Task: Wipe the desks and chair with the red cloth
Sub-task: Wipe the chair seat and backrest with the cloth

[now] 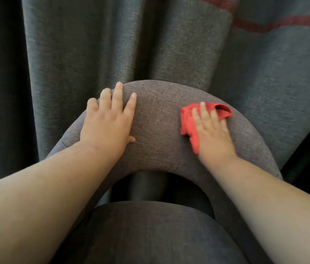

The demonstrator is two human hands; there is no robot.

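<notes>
Left hand (106,122) flat on curved backrest (158,119) of grey chair, fingers spread, tips at top rim. Right hand (212,135) pressing red cloth (188,119) onto backrest's right side, fingers loosely apart on top, not clamped. Cloth bunched, poking out left of and beyond hand. Bare fabric between hands. Open gap under backrest, seat (150,231) below. Grey curtain (112,44) close behind rim, red stripe upper right. No readable labels.
</notes>
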